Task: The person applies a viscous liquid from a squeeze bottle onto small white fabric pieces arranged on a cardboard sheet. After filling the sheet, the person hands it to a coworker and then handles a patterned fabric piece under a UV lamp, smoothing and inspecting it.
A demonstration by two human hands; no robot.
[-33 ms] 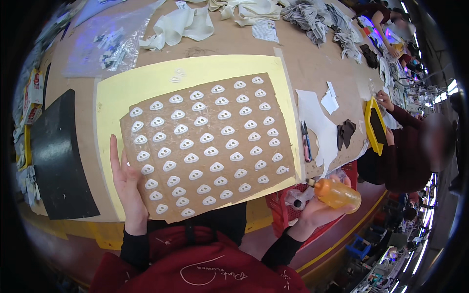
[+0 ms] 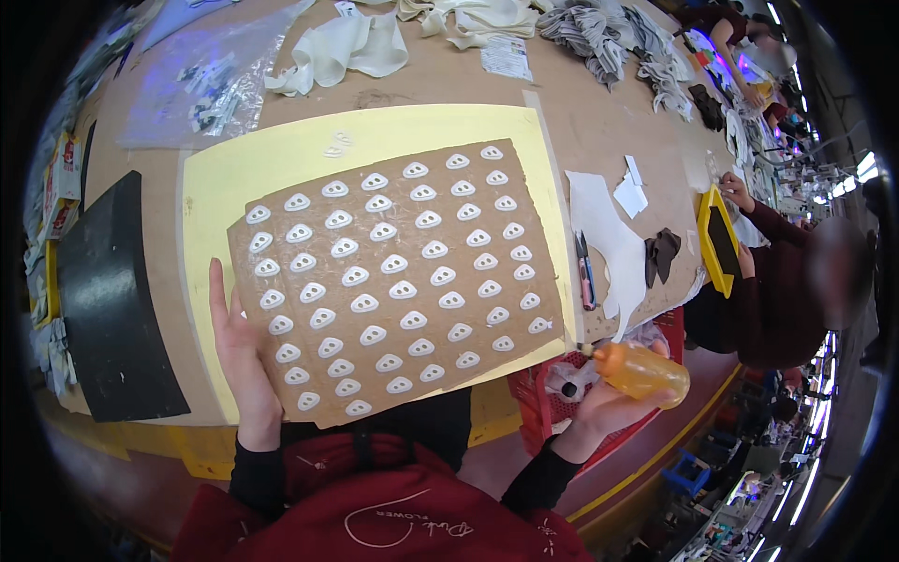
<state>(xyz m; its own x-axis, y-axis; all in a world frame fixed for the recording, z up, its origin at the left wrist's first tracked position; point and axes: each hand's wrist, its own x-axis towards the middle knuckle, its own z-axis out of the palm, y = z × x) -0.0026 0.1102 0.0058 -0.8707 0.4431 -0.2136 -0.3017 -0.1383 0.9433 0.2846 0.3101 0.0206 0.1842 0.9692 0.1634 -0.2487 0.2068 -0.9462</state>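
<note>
A brown cardboard sheet point(image 2: 347, 323) lies tilted on a yellow sheet point(image 2: 220, 178), its near corner reaching past the table edge. Rows of small white rounded-triangular pieces point(image 2: 403, 289), each with two holes, cover it. Along the cardboard's left edge rests my left hand point(image 2: 245, 361), index finger stretched out and thumb blurred over the edge. Beyond the near right corner, my right hand point(image 2: 609, 405) is wrapped round a squeeze bottle point(image 2: 646, 375) of amber liquid. Its orange cap and thin nozzle point left toward the cardboard. A few loose white pieces point(image 2: 337, 145) lie above the cardboard.
A black curved panel point(image 2: 122, 300) is at the left. Scissors or snips point(image 2: 586, 272) and white fabric point(image 2: 590, 206) lie at the right. Below the bottle stands a red basket point(image 2: 534, 412). A co-worker point(image 2: 782, 290) holds a yellow frame point(image 2: 716, 248) nearby.
My left thumb has shifted slightly and is now blurred. The squeeze bottle has moved a little to the left. The cardboard looks nearly unchanged.
</note>
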